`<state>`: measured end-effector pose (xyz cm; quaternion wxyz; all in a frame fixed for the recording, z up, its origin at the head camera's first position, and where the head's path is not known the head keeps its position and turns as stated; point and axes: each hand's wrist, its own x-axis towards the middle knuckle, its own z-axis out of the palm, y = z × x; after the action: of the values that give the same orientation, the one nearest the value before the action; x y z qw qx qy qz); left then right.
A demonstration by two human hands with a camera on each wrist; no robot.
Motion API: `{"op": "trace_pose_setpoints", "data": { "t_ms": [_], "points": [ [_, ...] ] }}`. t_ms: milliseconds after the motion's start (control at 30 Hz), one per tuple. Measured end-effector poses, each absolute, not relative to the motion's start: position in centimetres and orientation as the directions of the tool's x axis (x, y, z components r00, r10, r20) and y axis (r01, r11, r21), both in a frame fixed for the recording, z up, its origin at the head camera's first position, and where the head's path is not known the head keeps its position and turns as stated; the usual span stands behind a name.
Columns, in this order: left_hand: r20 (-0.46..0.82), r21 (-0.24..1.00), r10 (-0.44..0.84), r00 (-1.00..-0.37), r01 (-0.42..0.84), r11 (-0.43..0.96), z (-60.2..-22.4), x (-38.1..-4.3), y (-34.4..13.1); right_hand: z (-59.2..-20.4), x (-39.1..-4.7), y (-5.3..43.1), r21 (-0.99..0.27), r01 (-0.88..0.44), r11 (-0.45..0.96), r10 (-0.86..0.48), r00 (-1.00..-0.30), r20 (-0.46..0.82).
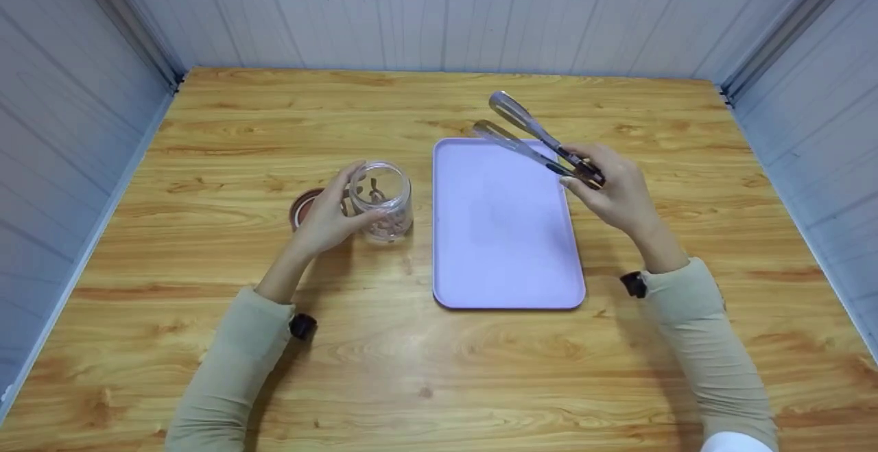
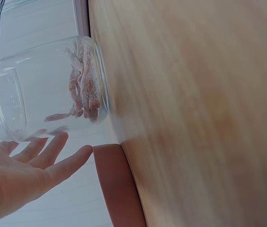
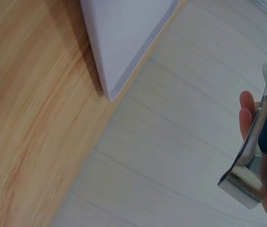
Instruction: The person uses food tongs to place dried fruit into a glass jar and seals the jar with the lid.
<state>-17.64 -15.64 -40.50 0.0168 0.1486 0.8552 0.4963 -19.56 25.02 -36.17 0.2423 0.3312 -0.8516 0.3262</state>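
My left hand point(image 1: 328, 220) holds a clear jar point(image 1: 396, 222) near its top, thumb on the near side and fingers on the far side. The jar stands upright and uncovered on the table. Several brown, whitish-coated dried strips point(image 2: 83, 85) lie at its bottom in the left wrist view. A reddish-brown lid point(image 2: 116, 187) rests beside the jar, partly hidden behind the left hand in the head view. With my right hand point(image 1: 621, 195) I grip metal tongs point(image 1: 531, 126), held above the far right part of a lilac tray point(image 1: 504, 253). The tongs' tips are spread apart with nothing between them.
The wooden table point(image 1: 411, 370) extends around the jar and tray. A pale panelled wall point(image 1: 411, 13) stands along the far edge, with side walls at left and right. Dark wrist cameras point(image 1: 302, 326) sit on both sleeves.
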Motion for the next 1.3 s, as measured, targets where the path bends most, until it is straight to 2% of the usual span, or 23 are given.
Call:
{"op": "trace_pose_setpoints", "data": {
  "t_ms": [167, 300, 700, 933, 1300],
  "points": [
    [0.116, 0.853, 0.273, -0.955, 0.236, 0.465, -40.4, -17.5, -15.6, -36.4, -19.4, 25.9, -0.376, -0.711, 0.594, -0.402, -0.667, 0.627],
    [0.11, 0.859, 0.273, -0.956, 0.23, 0.458, -40.4, -17.5, -15.5, -36.6, -19.0, 26.4, -0.395, -0.677, 0.621, -0.372, -0.698, 0.611],
    [0.093, 0.854, 0.266, -0.959, 0.214, 0.473, -40.2, -17.5, -15.6, -37.0, -18.1, 28.2, -0.491, -0.528, 0.693, -0.175, -0.784, 0.595],
    [0.082, 0.864, 0.284, -0.955, 0.21, 0.457, -37.0, -15.7, -14.6, -37.3, -17.6, 29.6, -0.513, -0.462, 0.723, -0.085, -0.797, 0.598],
    [0.084, 0.862, 0.266, -0.96, 0.204, 0.464, -36.5, -15.3, -14.4, -38.3, -16.9, 31.9, -0.477, -0.369, 0.798, -0.01, -0.799, 0.601]
  ]
}}
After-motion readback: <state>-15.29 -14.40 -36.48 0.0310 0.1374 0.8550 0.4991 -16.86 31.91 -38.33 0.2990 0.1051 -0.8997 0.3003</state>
